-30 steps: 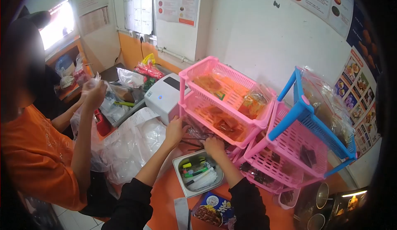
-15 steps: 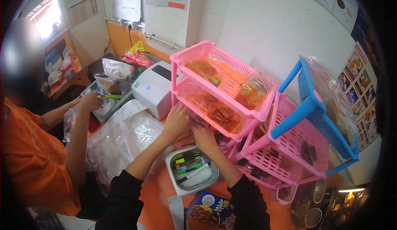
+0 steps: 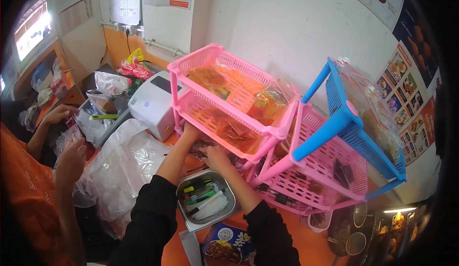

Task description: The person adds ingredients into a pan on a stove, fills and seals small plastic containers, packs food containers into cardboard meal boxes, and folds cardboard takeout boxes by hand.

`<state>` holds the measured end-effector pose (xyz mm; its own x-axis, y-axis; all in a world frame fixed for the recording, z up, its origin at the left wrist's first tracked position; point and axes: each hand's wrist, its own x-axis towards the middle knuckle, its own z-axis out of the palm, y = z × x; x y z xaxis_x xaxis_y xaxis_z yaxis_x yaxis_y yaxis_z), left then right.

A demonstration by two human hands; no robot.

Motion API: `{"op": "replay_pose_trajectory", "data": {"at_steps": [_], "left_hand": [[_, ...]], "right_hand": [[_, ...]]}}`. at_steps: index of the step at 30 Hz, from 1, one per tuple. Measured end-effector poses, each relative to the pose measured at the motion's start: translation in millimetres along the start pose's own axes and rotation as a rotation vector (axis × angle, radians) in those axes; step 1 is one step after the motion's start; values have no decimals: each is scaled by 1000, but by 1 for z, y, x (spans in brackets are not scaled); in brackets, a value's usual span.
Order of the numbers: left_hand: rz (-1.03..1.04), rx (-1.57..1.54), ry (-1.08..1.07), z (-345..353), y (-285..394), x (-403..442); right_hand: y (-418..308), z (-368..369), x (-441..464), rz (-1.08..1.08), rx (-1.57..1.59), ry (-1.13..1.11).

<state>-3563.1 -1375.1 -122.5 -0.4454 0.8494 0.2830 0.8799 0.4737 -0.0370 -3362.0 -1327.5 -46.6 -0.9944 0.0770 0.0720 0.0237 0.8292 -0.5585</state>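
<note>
My left hand [image 3: 190, 131] reaches in beneath the lower tier of the pink rack [image 3: 217, 131], and its fingers are hidden there. Beside it, my right hand [image 3: 216, 157] is bent inward in the shaded space under the same tier. Its fingers look curled together near some small dark packets; whatever is in them is too dim to make out. Just below my wrists sits a metal container [image 3: 191, 225] of pens and white sticks. Clear packets with orange contents [image 3: 236, 131] lie in the rack above my hands.
A white printer [image 3: 152, 104] stands left of the rack, with clear plastic bags [image 3: 117, 184] in front. Right are more pink baskets [image 3: 313, 158] and a blue rack [image 3: 351, 117]. A printed box [image 3: 229, 244] lies near me. At left, a person in orange [image 3: 28, 194] handles clear plastic.
My left hand has gone further under the rack. My right hand stays close by. The view has shifted right. The co-worker's hand has left the green-handled tool and is now over clear plastic.
</note>
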Motion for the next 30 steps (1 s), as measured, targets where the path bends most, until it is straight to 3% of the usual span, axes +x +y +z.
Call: {"op": "replay_pose_trajectory", "data": {"at_steps": [5,9,13,14,15,18,19,22,25,28,30], "left_hand": [[-77,109,6,18,8,-7],[-3,99,88,3,7,-36],[46,106,233,-29,16,-78],[4,-25,189,-57,27,-84],[-146,-8,-97,-97,45,-93],[-80,344,160,-121,49,-118],[-124,347,163,-131,48,-122],[-445,74,10,-180,56,-147],[-629,-192,-26,-237,69,-188],[-607,-385,260,-227,60,-233],[-760,-811,369,-218,58,-256]], "right_hand": [[-10,-9,-11,40,85,-51],[40,55,-3,-57,203,99],[27,38,-14,-23,35,183],[29,40,-16,0,74,199],[31,43,-16,25,113,215],[54,63,-9,95,541,175],[59,66,-9,26,443,237],[71,67,-8,108,491,131],[77,77,-5,104,392,251],[74,74,-6,26,372,349],[62,65,-7,44,298,427]]}}
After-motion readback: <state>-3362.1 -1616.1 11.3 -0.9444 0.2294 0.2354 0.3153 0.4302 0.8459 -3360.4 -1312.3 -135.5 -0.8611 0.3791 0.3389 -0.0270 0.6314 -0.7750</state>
